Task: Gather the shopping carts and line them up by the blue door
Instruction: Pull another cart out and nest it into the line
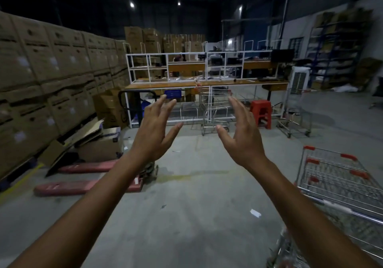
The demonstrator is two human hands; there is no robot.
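Observation:
Both my arms are stretched out in front of me over the concrete floor. My left hand (154,129) and my right hand (241,133) are open, fingers spread, holding nothing. Ahead of them a wire shopping cart (214,110) stands against a long workbench (207,83). Another cart (296,112) stands further right by a white air cooler. A third cart (339,182) with red corner guards is close on my right, beside my right forearm and apart from it. No blue door is in view.
A wall of stacked cardboard boxes (51,70) runs along the left. A red pallet jack (87,178) lies on the floor at left with loose cartons (99,143) behind it. A red plastic stool (261,112) stands by the bench. Shelving (339,50) fills the right wall.

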